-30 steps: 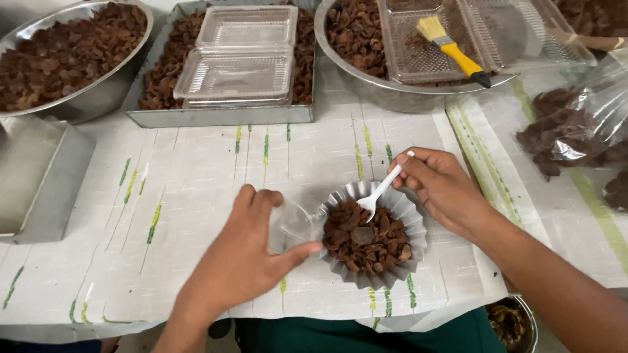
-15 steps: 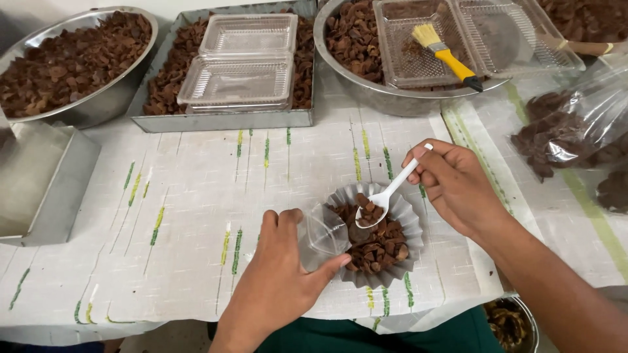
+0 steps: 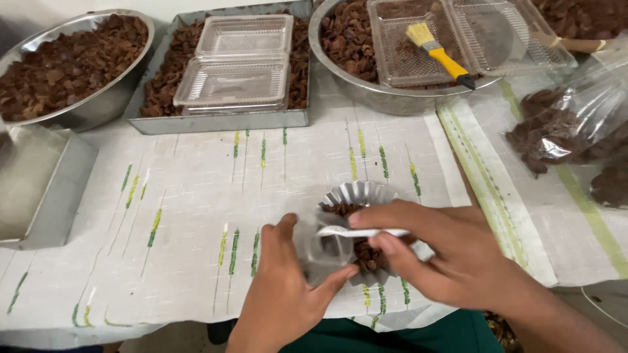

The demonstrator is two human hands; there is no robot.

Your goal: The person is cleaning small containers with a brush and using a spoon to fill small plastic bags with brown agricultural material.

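Observation:
A fluted metal mould (image 3: pixel 361 193) with brown dried pieces in it sits on the white cloth near the table's front edge. My left hand (image 3: pixel 281 291) grips a small clear plastic cup (image 3: pixel 322 250) against the mould's left side. My right hand (image 3: pixel 451 255) reaches across the mould from the right and holds a white plastic spoon (image 3: pixel 358 232) level, its bowl over the clear cup. My right hand hides much of the mould's near side.
Along the back stand a steel bowl (image 3: pixel 98 111) of brown pieces, a metal tray (image 3: pixel 222 121) carrying clear lidded boxes (image 3: pixel 239 68), and a large steel bowl (image 3: pixel 366 91) with a yellow-handled brush (image 3: pixel 441 55). Clear bags (image 3: pixel 562 131) of brown pieces lie right; a metal tin (image 3: pixel 59 196) left.
My right hand has swung the spoon from upright in the mould to level, pointing left over the clear cup. My left hand has closed in on the cup beside the mould.

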